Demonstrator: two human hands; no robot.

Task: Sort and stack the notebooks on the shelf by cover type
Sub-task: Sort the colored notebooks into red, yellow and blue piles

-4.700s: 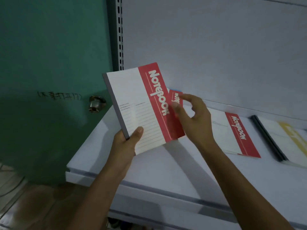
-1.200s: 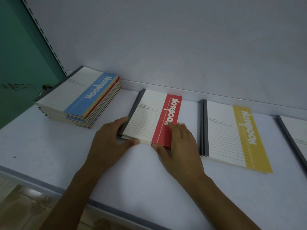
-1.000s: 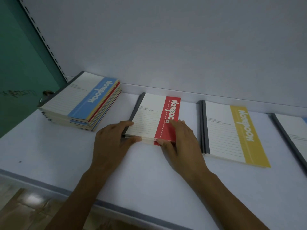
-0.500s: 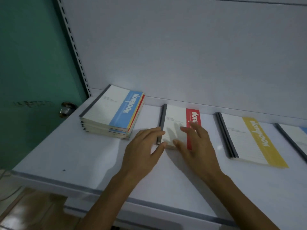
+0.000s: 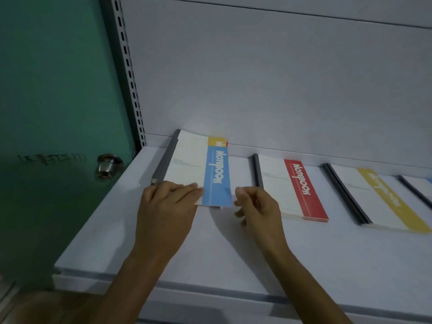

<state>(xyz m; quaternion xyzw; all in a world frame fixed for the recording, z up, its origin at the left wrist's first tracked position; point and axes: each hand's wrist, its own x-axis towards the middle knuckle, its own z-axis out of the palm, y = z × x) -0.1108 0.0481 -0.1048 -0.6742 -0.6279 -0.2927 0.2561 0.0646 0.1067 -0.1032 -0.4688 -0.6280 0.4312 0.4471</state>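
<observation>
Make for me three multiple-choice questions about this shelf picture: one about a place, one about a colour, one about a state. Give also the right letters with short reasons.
1. Where does the red-banded pile lie?
A) between the mixed stack and the yellow-banded pile
B) left of the mixed stack
C) on the floor

2. What colour is the band on the top notebook of the mixed stack?
A) green
B) blue
C) black

3. What is the left hand doing?
A) lifting a notebook in the air
B) pointing at the ceiling
C) resting with its fingers on the top notebook

Answers:
1 A: the mixed stack is on its left and the yellow-banded pile on its right.
2 B: a blue band with the word "Notebook" shows on top.
3 C: its fingers lie across the near left corner of the cover.
</observation>
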